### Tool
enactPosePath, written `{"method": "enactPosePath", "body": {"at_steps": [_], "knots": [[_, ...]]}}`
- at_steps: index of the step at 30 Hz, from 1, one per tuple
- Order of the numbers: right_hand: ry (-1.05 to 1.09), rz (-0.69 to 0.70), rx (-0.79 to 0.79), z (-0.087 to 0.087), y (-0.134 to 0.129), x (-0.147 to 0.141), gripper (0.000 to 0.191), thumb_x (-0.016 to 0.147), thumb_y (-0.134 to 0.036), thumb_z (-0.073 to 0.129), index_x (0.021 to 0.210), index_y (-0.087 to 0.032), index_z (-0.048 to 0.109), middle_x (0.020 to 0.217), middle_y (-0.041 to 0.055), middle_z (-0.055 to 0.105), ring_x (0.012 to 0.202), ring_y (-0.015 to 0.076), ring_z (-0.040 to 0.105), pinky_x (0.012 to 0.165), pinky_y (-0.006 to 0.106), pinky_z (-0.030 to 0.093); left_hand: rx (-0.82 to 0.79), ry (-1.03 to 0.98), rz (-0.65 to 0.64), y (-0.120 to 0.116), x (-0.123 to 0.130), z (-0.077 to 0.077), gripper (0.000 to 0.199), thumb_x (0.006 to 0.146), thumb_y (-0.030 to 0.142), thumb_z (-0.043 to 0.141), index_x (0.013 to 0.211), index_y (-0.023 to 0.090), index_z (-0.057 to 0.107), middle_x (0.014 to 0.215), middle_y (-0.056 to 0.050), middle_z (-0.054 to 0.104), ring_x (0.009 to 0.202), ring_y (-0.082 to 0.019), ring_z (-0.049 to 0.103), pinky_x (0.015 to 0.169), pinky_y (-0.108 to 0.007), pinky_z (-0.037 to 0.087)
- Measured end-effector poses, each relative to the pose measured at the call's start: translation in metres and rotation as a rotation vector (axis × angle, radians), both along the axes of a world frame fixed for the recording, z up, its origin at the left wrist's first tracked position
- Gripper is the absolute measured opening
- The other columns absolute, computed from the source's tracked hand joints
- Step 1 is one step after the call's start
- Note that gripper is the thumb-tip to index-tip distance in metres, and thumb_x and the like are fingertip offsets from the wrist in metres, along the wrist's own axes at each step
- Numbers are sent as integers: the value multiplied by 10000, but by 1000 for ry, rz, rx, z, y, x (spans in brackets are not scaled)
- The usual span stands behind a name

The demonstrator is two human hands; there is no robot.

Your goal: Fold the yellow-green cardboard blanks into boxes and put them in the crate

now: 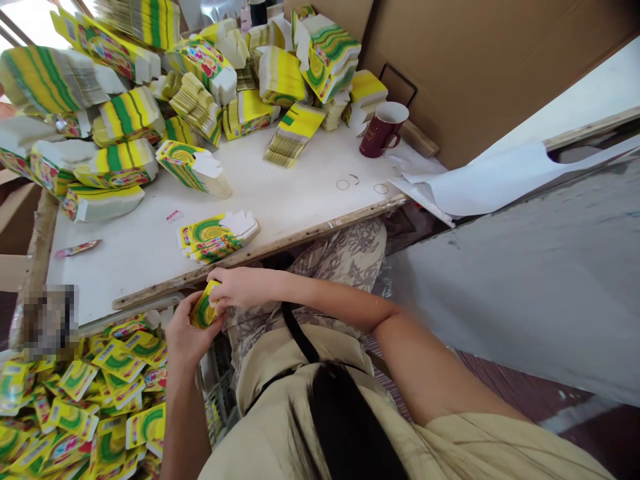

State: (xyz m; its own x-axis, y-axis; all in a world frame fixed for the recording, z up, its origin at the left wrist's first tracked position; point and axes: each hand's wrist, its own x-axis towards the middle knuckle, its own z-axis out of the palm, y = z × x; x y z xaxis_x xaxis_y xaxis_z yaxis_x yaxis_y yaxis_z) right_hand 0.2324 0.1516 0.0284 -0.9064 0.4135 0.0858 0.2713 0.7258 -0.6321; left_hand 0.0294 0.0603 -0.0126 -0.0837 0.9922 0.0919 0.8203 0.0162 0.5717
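Observation:
A small yellow and green box (204, 308) is held between both hands, just off the table's front edge. My left hand (193, 333) grips it from the left and below, thumb and fingers around its sides. My right hand (231, 288) pinches its upper right part, with some fingertips hidden. Right beyond the hands, a small stack of flat yellow cartons (215, 237) lies near the edge of the white table (295, 193). Below and left, a crate (150, 307) holds many yellow boxes (117, 360).
Bundles of flat cartons (125, 117) are piled at the back left. A dark red mug (383, 130) stands at the back right by a cardboard sheet (480, 73). White paper (480, 183) hangs over the right side. A wrapped stick (79, 249) lies at the left.

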Motion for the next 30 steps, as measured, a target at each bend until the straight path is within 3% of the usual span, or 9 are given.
{"method": "enactPosePath", "body": {"at_steps": [4, 9, 17, 24, 30], "knots": [[-3, 10, 6, -4, -2, 2, 262, 968, -304, 528, 1050, -129, 705, 1150, 140, 550, 951, 185, 608, 904, 304, 473, -6, 33, -14, -2, 4, 2, 605, 646, 511, 766, 1147, 200, 630, 1042, -80, 716, 894, -256, 685, 800, -384, 546], [5, -118, 71, -8, -16, -1, 293, 949, -285, 556, 1172, -126, 660, 1194, 157, 512, 962, 205, 596, 880, 325, 481, 39, 55, 12, -1, 13, 6, 594, 661, 476, 752, 1165, 188, 623, 1077, -98, 715, 949, -278, 684, 832, -401, 543], [71, -70, -85, -14, -11, 11, 224, 918, -272, 607, 1075, -150, 711, 1190, 120, 530, 1020, 200, 589, 957, 348, 476, -34, -16, -93, -3, 17, 17, 550, 663, 422, 771, 1141, 186, 636, 1028, -58, 727, 888, -223, 692, 819, -331, 549], [225, -212, -189, -27, -19, 1, 192, 888, -239, 644, 1052, -143, 673, 1244, 137, 497, 1047, 203, 591, 980, 389, 488, 50, 66, -53, -3, 26, 16, 539, 674, 336, 760, 1165, 170, 613, 1051, -80, 711, 930, -242, 684, 833, -349, 540], [377, -173, -221, -36, -19, 1, 461, 864, -219, 655, 1294, -146, 505, 1307, 162, 498, 1287, 255, 486, 1107, 458, 407, 97, 75, -38, -6, 17, 17, 540, 673, 333, 763, 1160, 162, 604, 1061, -87, 710, 948, -252, 681, 848, -361, 537]]}}
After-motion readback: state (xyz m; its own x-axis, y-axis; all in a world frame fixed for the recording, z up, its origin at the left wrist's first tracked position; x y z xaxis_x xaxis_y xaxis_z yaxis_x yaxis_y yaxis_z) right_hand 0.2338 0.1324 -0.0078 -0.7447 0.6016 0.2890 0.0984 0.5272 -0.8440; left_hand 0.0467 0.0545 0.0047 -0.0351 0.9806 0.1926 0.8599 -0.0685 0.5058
